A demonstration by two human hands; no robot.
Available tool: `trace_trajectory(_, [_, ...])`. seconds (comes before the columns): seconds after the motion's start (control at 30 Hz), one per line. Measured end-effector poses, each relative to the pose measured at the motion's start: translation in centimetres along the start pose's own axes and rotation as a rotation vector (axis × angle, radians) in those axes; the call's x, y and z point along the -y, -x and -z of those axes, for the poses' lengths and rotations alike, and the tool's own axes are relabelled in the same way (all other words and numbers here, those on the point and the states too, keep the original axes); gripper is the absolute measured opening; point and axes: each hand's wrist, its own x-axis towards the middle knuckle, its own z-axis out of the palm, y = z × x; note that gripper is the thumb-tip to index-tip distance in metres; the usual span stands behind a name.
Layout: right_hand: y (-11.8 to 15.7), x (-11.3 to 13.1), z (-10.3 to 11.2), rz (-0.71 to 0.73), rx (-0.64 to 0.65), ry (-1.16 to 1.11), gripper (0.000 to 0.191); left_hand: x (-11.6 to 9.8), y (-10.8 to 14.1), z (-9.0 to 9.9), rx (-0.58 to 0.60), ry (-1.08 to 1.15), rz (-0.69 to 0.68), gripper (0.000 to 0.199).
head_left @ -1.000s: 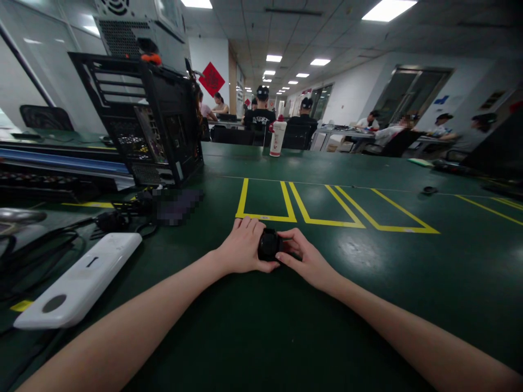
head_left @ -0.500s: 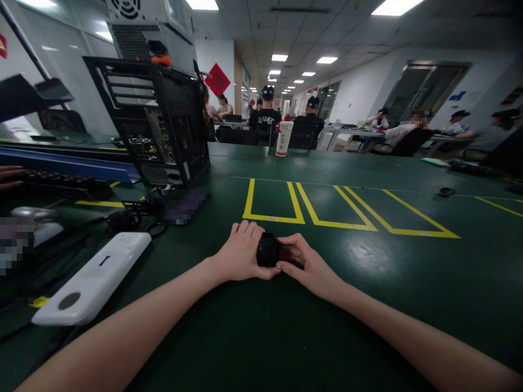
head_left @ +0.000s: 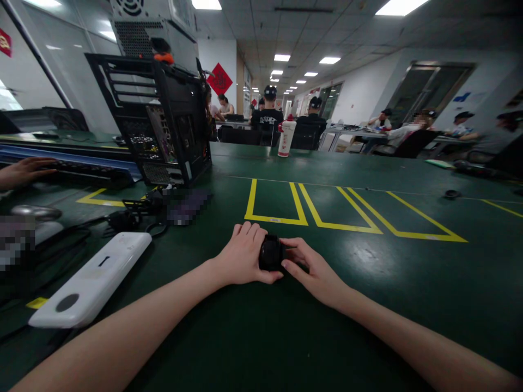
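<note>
A small, rounded black object is between my two hands, low over the green table, near the middle of the view. My left hand wraps round its left side, with the thumb along the near edge. On the right side, my right hand has its thumb and fingertips at the object's edge. The palm sides of the fingers are partly hidden. Just beyond the hands lie yellow tape outlines.
At the left are an open computer case, a white device, cables and a keyboard with another person's hand. A white bottle stands at the far edge. People sit beyond.
The view has shifted slightly. The other person's hand at the left has come further into view over the keyboard. Both my hands stay round the black object.
</note>
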Motion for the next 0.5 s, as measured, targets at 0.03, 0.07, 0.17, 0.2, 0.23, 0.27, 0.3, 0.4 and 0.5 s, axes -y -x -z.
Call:
trace_trajectory(0.03, [0.03, 0.06, 0.02, 0.015, 0.006, -0.005, 0.035, -0.02, 0.03, 0.02, -0.002, -0.004, -0.002, 0.070])
trace_trajectory(0.07, [0.05, 0.10, 0.03, 0.034, 0.005, -0.009, 0.035, -0.04, 0.05, 0.04, -0.004, -0.009, -0.005, 0.069])
trace_trajectory(0.17, [0.00, 0.03, 0.00, 0.075, -0.007, -0.021, 0.035, -0.08, 0.09, 0.08, -0.002, -0.018, -0.008, 0.068])
trace_trajectory(0.2, [-0.04, -0.05, -0.01, 0.076, -0.013, -0.024, 0.033, -0.08, 0.08, 0.07, -0.003, -0.020, -0.007, 0.068])
trace_trajectory(0.23, [-0.08, -0.14, -0.03, 0.073, -0.022, -0.027, 0.031, -0.07, 0.07, 0.05, -0.005, -0.021, -0.005, 0.068])
trace_trajectory(0.27, [-0.12, -0.22, -0.04, 0.066, -0.031, -0.027, 0.029, -0.06, 0.06, 0.02, -0.007, -0.019, -0.004, 0.069])
trace_trajectory(0.3, [-0.15, -0.28, -0.05, 0.056, -0.037, -0.023, 0.027, -0.04, 0.04, -0.01, -0.008, -0.015, -0.005, 0.070])
trace_trajectory(0.4, [-0.18, -0.26, -0.03, 0.010, -0.044, 0.000, 0.031, 0.04, 0.02, -0.06, -0.003, -0.005, -0.008, 0.071])
trace_trajectory(0.5, [-0.13, -0.02, 0.02, -0.029, -0.039, 0.020, 0.039, 0.07, 0.01, 0.02, 0.006, -0.005, -0.008, 0.069])
